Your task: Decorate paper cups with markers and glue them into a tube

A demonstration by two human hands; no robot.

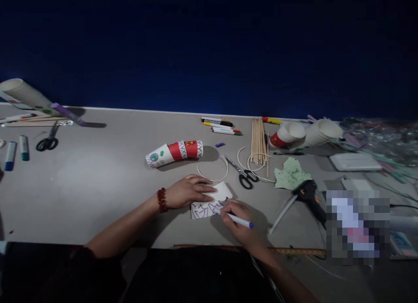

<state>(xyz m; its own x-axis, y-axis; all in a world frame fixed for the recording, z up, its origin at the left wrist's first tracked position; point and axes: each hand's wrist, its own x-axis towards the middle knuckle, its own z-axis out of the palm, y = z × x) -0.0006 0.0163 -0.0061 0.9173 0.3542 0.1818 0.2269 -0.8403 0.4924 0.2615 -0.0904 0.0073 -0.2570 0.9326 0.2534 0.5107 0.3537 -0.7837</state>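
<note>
My left hand (191, 192) lies flat with fingers stretched over a white piece of paper (224, 190), pressing it on the table. Purple outlines are drawn along the paper's near edge. My right hand (238, 220) grips a white marker (240, 220) with a purple end, its tip down at the drawn lines. Beyond my hands lies a decorated row of joined paper cups (174, 153), red and white with green and purple drawings. A small purple marker cap (220, 144) rests to the right of the cups.
Scissors (245, 176), white cut rings (214, 180) and wooden sticks (257, 142) lie ahead on the right. Farther right are stacked paper cups (290, 133), crumpled green paper (290, 172) and a glue gun (308, 198). Several markers (225, 131) lie at the back. Other scissors (48, 139) are at left.
</note>
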